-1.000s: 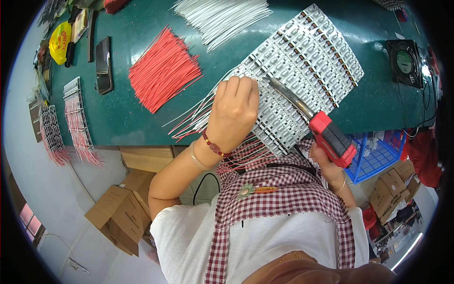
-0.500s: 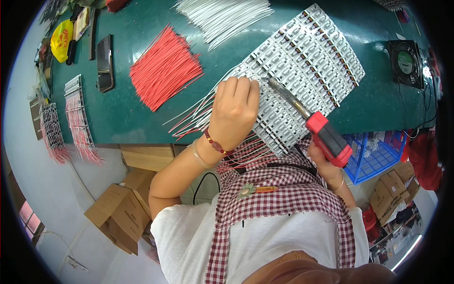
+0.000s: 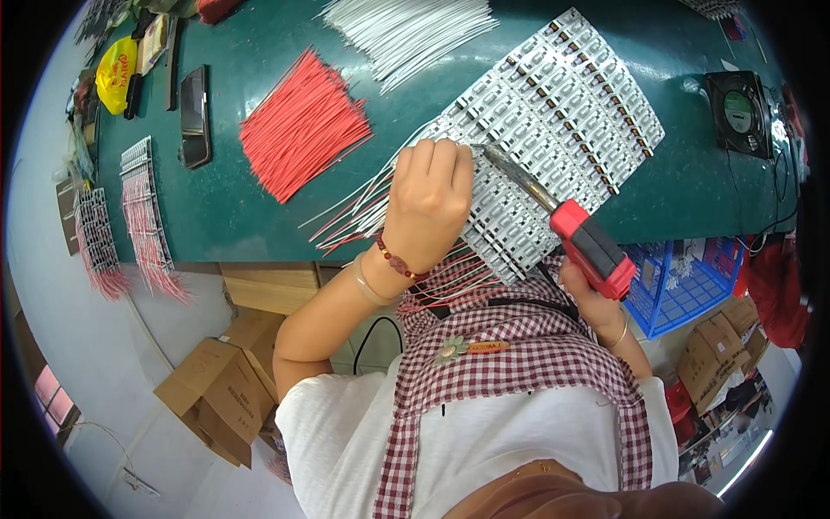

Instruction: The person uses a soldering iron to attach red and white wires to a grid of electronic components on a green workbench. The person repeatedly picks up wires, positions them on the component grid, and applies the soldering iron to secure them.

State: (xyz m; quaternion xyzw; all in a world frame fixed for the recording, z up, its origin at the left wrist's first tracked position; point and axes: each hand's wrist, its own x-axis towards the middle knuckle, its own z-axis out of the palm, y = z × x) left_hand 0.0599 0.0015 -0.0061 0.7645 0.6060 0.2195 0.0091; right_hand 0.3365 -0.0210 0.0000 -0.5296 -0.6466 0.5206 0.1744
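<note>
A panel of white circuit boards [image 3: 553,112] lies on the green table, set at a slant in front of me. My left hand [image 3: 430,195] rests over its left part with fingers curled and pressed together; the fingertips and whatever they pinch are hidden. White and red wires [image 3: 354,212] stick out from the panel's left edge, beside and under that hand. In my right hand [image 3: 592,298] is a soldering iron [image 3: 596,251] with a red and black handle. Its metal tip points left and reaches the boards close to my left fingertips.
Left of the panel lies a pile of red wires [image 3: 303,130], with white wires [image 3: 411,35] at the back. A phone [image 3: 194,117] and wired board strips [image 3: 143,199] are farther left. A small fan [image 3: 739,114] stands at right, a blue basket [image 3: 683,290] below the table edge.
The soldering iron and my right hand have shifted slightly to the left, bringing the tip nearer to my left fingers. My left hand stays in nearly the same place.
</note>
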